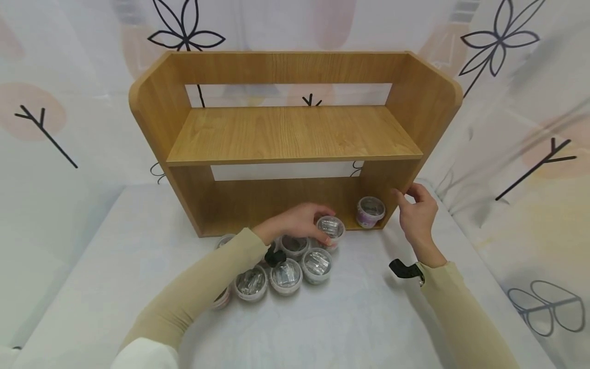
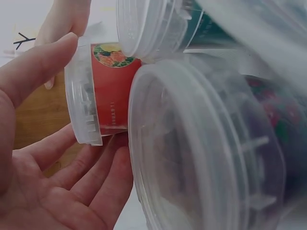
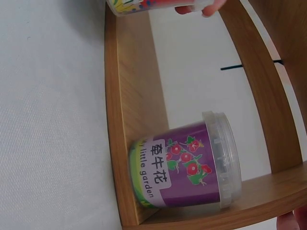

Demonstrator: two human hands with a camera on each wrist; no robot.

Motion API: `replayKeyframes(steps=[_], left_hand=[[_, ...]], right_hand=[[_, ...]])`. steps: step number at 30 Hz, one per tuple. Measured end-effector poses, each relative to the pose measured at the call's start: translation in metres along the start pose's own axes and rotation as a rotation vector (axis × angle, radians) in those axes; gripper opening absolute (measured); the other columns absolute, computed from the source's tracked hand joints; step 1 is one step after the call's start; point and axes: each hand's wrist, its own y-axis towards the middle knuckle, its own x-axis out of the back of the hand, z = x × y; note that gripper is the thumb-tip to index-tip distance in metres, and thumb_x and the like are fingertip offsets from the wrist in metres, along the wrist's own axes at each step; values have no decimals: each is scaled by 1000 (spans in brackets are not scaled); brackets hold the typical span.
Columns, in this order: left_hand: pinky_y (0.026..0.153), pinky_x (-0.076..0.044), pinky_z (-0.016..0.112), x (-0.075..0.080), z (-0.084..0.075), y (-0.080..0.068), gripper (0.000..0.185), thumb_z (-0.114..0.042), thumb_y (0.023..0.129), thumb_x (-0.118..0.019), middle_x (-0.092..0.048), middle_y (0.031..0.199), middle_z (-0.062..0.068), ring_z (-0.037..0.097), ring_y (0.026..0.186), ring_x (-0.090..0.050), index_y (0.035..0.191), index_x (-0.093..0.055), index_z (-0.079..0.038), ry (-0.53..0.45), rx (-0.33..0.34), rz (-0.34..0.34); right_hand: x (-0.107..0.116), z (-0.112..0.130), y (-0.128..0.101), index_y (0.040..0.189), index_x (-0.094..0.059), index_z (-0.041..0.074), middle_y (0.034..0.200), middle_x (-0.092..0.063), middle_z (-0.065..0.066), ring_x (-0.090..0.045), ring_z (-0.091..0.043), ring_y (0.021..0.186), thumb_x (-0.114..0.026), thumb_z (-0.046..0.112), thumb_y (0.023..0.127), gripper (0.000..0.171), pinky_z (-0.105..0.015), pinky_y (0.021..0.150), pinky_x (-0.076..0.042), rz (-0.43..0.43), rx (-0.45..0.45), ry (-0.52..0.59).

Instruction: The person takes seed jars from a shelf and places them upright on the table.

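My left hand (image 1: pixel 301 223) grips a small clear-lidded cup (image 1: pixel 331 229) at the shelf's front edge, thumb on one side and fingers on the other. Its red label (image 2: pixel 114 91) carries a flower picture in the left wrist view. My right hand (image 1: pixel 418 218) holds the front edge of the right side panel of the wooden shelf (image 1: pixel 295 136). Inside the lower level, by that panel, stands a purple-labelled cup (image 3: pixel 187 165) printed with red flowers and "My little garden".
Several more lidded cups cluster on the white table before the shelf, among them a front cup (image 1: pixel 286 277) and a right-hand one (image 1: pixel 317 265). My left forearm passes over part of the cluster. Behind the shelf hangs a patterned cloth (image 1: pixel 276 25).
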Motion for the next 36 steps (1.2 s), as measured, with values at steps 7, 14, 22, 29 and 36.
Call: replayKeyframes(steps=[7,14,22,29,36], left_hand=[[91,-47,28,-1,-2,-1,69,-29,77,-86,-63,125,2,14,106,-57,138,-57,-12,23,31,36],[93,-46,27,-3,-5,0,64,-23,78,-86,-63,124,2,15,108,-57,134,-58,-12,41,53,64],[101,-44,29,-5,-8,0,61,-19,81,-83,-62,128,6,18,118,-56,135,-57,-10,65,67,83],[105,-42,31,-3,-7,0,63,-21,82,-82,-60,134,7,19,124,-54,139,-55,-9,58,78,95],[108,-40,31,0,-9,0,65,-18,82,-82,-58,138,7,20,129,-52,140,-54,-7,12,88,94]], right_hand=[[0,0,0,123,-66,6,118,-67,-10,-57,-21,119,-70,33,94,40,-41,108,-42,-2,5,-2],[0,0,2,122,-67,6,117,-67,-10,-58,-21,117,-70,32,94,39,-40,107,-43,-12,17,-1],[0,0,1,123,-67,6,118,-67,-11,-58,-21,118,-70,31,94,39,-41,107,-42,-11,12,0],[0,0,1,123,-67,6,118,-67,-10,-58,-21,119,-70,31,94,39,-41,108,-42,-9,4,-2],[0,-2,1,121,-67,5,116,-67,-11,-58,-21,117,-70,31,94,37,-41,108,-42,-12,13,-2]])
